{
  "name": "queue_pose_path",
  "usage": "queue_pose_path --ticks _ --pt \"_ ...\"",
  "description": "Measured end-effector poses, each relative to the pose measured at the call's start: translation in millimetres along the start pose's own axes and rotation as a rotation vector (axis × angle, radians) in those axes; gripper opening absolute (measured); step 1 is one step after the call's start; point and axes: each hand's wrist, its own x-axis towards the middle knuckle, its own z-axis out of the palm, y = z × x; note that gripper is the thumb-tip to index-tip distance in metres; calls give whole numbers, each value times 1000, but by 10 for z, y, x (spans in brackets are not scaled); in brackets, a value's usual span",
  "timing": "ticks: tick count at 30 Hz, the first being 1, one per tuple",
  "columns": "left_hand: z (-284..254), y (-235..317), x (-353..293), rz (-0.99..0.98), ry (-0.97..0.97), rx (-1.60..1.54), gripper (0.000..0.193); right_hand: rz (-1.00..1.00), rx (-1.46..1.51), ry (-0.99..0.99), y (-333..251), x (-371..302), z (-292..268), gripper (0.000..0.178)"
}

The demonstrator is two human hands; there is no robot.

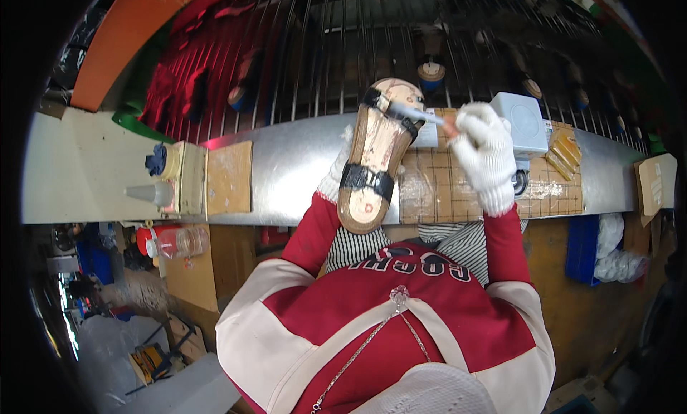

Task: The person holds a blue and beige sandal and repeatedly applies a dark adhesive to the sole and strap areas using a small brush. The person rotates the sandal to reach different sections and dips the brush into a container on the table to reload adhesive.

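A sandal (372,153) with a pale footbed, brown rim and two black strap bands is held up, tilted, over the bench's near edge. My left hand (334,178), in a white knitted glove, grips it from its left side; most of the fingers are hidden behind it. In a matching glove with bare fingertips, my right hand (483,145) pinches the pale handle of a brush-like tool (424,115). Its grey end meets the upper black strap; the tool is slightly blurred, so its tip is unclear.
A cardboard sheet (465,188) covers part of the metal bench (279,160). On the right stand a grey box-shaped device (520,124) and yellowish blocks (565,155). Beyond is a barred rack (322,56) with several soles, red-lit at left. A grey cone (152,194) lies at left.
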Motion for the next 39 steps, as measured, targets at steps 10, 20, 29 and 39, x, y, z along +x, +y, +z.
queue_pose_path --ticks 10,20,29,39 --pt "-206 360 299 18 196 -238 50 166 342 -98 62 168 486 14" --pt "-533 1146 1109 107 445 -332 81 523 52 -11 825 454 1177 47" --pt "-853 1397 1294 366 673 -588 39 805 -128 -282 1014 843 1603 64" --pt "182 434 710 78 259 101 100 771 216 18 643 836 628 52"
